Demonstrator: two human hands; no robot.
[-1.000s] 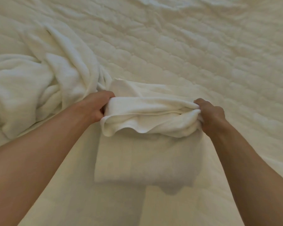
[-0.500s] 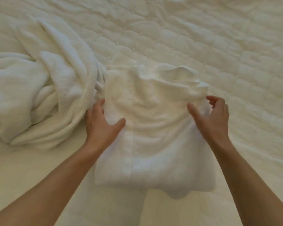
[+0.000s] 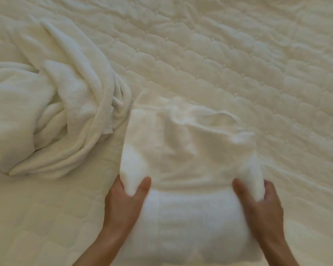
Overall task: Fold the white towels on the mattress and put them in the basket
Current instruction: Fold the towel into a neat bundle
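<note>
Head view. The partly folded towel [image 3: 188, 169] lies flat on the quilted mattress [image 3: 238, 64], directly in front of me. My left hand [image 3: 125, 200] pinches a raised fold at the towel's left edge, thumb on top and fingers curled round the outside. My right hand [image 3: 261, 204] grips the matching fold at the right edge in the same way. Both folds stand up slightly from the layers below; motion blur hides the exact fingertip positions. The towel's far edge is rumpled and uneven, while its near edge runs toward the bottom of the frame. To the right and beyond, bare mattress gives open room. To the left, a heap of unfolded towels [image 3: 52, 116] lies bunched, its nearest folds just beside the towel's far left corner and near my left hand.
</note>
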